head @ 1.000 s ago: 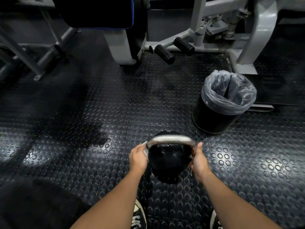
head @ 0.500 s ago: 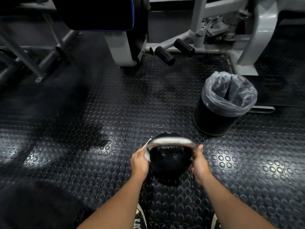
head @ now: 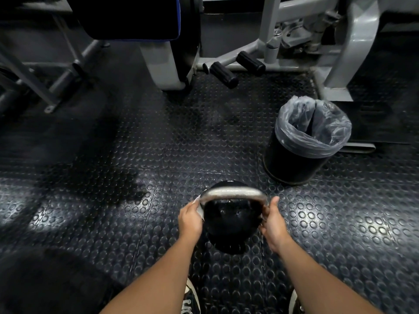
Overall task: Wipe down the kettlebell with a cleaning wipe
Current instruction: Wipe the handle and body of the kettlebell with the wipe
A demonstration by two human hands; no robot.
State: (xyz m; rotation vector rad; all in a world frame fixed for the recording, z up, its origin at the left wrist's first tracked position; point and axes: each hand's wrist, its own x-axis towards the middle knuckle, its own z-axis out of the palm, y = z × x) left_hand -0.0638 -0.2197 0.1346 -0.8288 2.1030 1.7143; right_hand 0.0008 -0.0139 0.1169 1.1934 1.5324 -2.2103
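While the kettlebell (head: 230, 219) sits on the studded rubber floor (head: 136, 200) right between my two hands, I've got one on each side of it. My left hand (head: 190, 219) is down at the left foot of the silver handle (head: 233, 192), fingers curled in against it with the cleaning wipe (head: 200, 208) pinched underneath; I can see only a pale strip of the wipe poking out between my fingers and the metal. My right hand (head: 273, 222) is wrapped around the right foot of the handle, thumb pointing up along the outside, fingers tucked in toward the black ball. The hands are apart, the whole bell between them, both clamped on it. The handle arches across above my knuckles, level from left to right.

Past my right hand, further out and off to the right, a black bin (head: 301, 150) stands with a clear liner (head: 315, 128) folded over its rim, well apart from the kettlebell. Beyond both hands, grey machine frames (head: 353, 53) and two black foot rollers (head: 235, 68) stand on the floor. Below my forearms, the toes of my shoes (head: 190, 300) peek in at the bottom edge.
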